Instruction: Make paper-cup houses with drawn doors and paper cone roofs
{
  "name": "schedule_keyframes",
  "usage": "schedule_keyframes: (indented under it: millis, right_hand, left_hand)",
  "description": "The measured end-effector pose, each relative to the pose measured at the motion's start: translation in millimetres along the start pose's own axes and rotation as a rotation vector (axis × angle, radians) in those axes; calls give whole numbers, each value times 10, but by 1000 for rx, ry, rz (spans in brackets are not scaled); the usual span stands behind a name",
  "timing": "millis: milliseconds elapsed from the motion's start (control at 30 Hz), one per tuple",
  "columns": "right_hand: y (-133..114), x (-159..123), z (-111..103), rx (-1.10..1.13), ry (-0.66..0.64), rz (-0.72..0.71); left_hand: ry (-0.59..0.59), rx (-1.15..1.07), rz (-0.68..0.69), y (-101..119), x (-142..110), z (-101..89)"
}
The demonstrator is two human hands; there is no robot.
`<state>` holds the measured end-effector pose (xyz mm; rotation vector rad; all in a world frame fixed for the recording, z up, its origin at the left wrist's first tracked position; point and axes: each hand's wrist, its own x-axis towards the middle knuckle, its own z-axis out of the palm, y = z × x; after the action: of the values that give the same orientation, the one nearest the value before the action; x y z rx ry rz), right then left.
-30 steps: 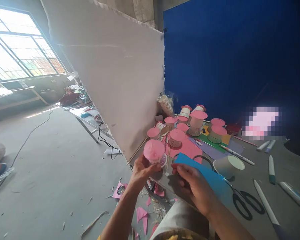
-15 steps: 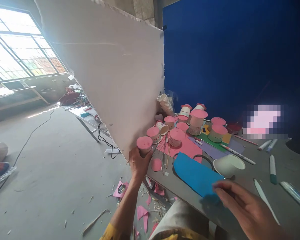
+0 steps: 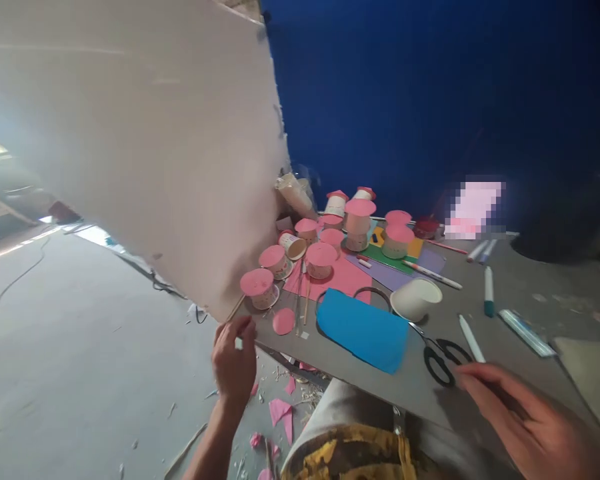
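Observation:
At the table's left edge, my left hand (image 3: 234,363) is off the cups, its fingers bent with a gap showing by the thumb. Just beyond it stands a paper cup with a pink disc on top (image 3: 258,285). My right hand (image 3: 523,410) hovers by the handles of black scissors (image 3: 440,360), fingers loosely curled and apparently holding nothing. Left of the scissors lies a blue paper sheet (image 3: 363,330), partly covering a dark ring. A plain white paper cup (image 3: 416,299) lies tipped behind it. A loose pink paper disc (image 3: 283,321) rests near the front edge.
Several pink-topped cups (image 3: 321,259) crowd the back of the table. Markers (image 3: 489,291), coloured paper (image 3: 380,273) and thin sticks (image 3: 307,300) lie around. A white board (image 3: 180,153) rises at left, a blue panel (image 3: 405,100) behind. Pink scraps (image 3: 281,412) litter the floor.
My left hand has let go of the pink-topped cup and drawn back towards me. My right hand has moved off the blue paper; the scissors now show. The view has turned right.

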<state>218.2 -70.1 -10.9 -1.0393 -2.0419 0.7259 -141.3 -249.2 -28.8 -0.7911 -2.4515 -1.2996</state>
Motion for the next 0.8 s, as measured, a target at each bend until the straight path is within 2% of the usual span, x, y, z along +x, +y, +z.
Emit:
schedule_keyframes:
  millis: [67,133,233,300,367,433,500,600,667,733,800]
  right_hand:
    - [-68,-8,11,25,-45,-25]
    - [-102,-24,35,28,-51,-43]
    - [-104,-70,43,19,-83,-49]
    - [-92,-114,16,0,-90,-60]
    - [-69,-167,-42,-26,-63,-85]
    - [-19,-232,-140,-55,-19,-107]
    - [76,-313,-300,-95,36,-103]
    - [271,-467,-679,-204,176,-22]
    - [336,-598,-988,-278,303,91]
    - [252,-754,-1257,-302,445,219]
    - [26,-899,-1406,-263,564,318]
  left_hand:
    - [-124,-34,68,127,-154,-63]
    - [-286,-120,204,348,-296,-6]
    - [-520,-281,539,759,-515,260]
    - [-590,-225,691,989,-666,457]
    - [-683,-189,813,1122,-801,596]
    - [-756,-174,892,1145,-902,662]
    - [-768,-169,942,1078,-956,678]
    - [-700,-229,981,887,-956,679]
    - [-642,-339,977,760,-936,709]
    - [-632,-459,977,688,-928,809]
    - [-635,-688,894,724,-954,1025]
